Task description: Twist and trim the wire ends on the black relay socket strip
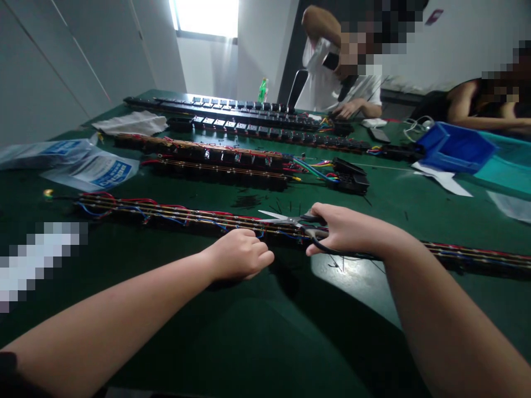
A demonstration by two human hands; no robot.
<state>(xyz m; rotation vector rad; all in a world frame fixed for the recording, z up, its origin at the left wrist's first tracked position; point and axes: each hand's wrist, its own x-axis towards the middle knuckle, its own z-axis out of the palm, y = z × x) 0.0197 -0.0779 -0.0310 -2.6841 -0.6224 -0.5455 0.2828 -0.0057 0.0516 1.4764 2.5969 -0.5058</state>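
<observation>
dim room, blown-out window (206, 16) at the back, glare patch on the green table (352, 276), wide-angle bending at edges

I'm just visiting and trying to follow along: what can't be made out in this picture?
Head view only:
- Whether the left hand pinches a wire: its curled fingers hide that.
- The scissors handles, covered by the right hand.
- The right end of the near wired strip, cut off by the picture's edge.
- The print on the plastic bags: too small.
- The contents of the blue bin, hidden by its wall.
</observation>
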